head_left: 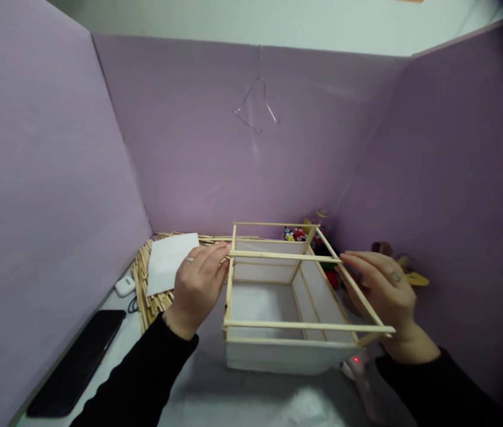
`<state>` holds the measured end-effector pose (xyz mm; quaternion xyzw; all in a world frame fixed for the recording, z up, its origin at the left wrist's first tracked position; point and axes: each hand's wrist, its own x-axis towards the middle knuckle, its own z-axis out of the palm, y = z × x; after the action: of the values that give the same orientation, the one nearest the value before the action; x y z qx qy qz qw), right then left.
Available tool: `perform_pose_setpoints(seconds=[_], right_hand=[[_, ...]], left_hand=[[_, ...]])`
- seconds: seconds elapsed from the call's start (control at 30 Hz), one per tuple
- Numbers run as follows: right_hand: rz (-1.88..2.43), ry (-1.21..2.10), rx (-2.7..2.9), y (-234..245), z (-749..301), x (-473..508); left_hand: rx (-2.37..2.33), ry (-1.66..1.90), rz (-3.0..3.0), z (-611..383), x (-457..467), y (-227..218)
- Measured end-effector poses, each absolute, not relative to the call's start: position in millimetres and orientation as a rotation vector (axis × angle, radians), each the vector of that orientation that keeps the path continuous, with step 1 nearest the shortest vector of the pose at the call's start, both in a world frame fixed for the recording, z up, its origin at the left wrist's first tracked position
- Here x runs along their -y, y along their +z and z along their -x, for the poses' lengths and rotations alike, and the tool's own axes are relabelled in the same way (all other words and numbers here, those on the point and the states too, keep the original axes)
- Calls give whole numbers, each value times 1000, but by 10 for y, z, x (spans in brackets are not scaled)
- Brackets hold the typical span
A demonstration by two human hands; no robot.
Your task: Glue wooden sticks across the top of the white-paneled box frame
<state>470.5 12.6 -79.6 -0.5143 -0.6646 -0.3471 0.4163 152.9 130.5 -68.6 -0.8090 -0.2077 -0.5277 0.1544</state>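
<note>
A box frame of thin wooden sticks with white paper walls [278, 350] stands on the table in front of me. A loose wooden stick [278, 255] lies across the top of the frame from left to right. My left hand [198, 287] pinches the stick's left end at the frame's left rim. My right hand [382, 290] holds the stick's right end with its fingertips at the frame's right rim. Both sleeves are black.
A pile of wooden sticks [151, 299] with a white sheet of paper [169, 261] lies at the left. A black phone [78, 362] and a small white case [124, 286] sit near the left purple wall. Coloured small items [296, 234] lie behind the frame.
</note>
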Motion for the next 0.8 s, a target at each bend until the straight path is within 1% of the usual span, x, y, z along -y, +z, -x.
perform_pose_setpoints(seconds=[0.2, 0.4, 0.8], right_hand=[[1190, -1044, 1646, -845, -4728, -184], [1159, -1115, 1644, -892, -4784, -225], [1256, -1103, 1634, -967, -4838, -232]], left_hand=[[587, -1585, 2278, -1569, -1332, -727], [521, -1623, 2262, -1565, -1398, -765], [452, -1710, 2205, -1558, -1476, -819]])
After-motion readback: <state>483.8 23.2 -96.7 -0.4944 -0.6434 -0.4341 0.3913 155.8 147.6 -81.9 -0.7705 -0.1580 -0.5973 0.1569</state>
